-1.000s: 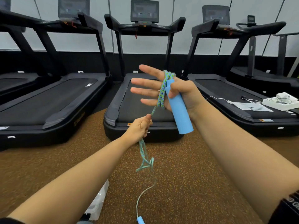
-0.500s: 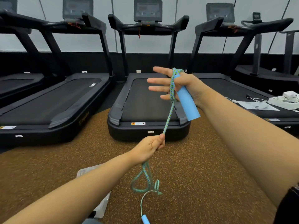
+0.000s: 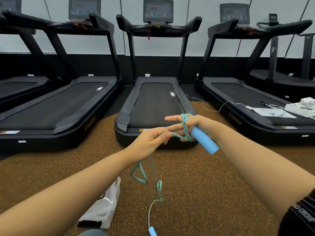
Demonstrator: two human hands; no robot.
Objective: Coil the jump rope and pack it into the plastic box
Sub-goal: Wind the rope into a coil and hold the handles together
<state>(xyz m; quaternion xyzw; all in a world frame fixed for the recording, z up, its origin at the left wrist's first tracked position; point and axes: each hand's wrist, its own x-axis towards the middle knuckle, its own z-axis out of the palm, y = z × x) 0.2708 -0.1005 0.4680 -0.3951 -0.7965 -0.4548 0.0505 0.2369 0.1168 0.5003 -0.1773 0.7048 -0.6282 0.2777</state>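
Observation:
My right hand (image 3: 196,124) grips one light blue foam handle (image 3: 204,142) of the jump rope, fingers spread, with the green-blue braided rope (image 3: 185,128) looped around them. My left hand (image 3: 150,142) pinches the rope just left of those fingers. Below it the rope (image 3: 154,174) hangs in loose loops down to the second blue handle (image 3: 152,231) near the bottom edge. The clear plastic box (image 3: 104,206) lies on the floor under my left forearm, partly hidden by it.
Black treadmills stand in a row ahead, the middle treadmill (image 3: 153,106) just beyond my hands. White boxes, papers and a cable (image 3: 300,108) lie on the right treadmill's deck. The floor is brown speckled rubber (image 3: 213,193).
My right hand has lowered and turned, and my left hand has risen from below up to its fingers, carrying rope across them. The view has tilted down, showing more of the plastic box.

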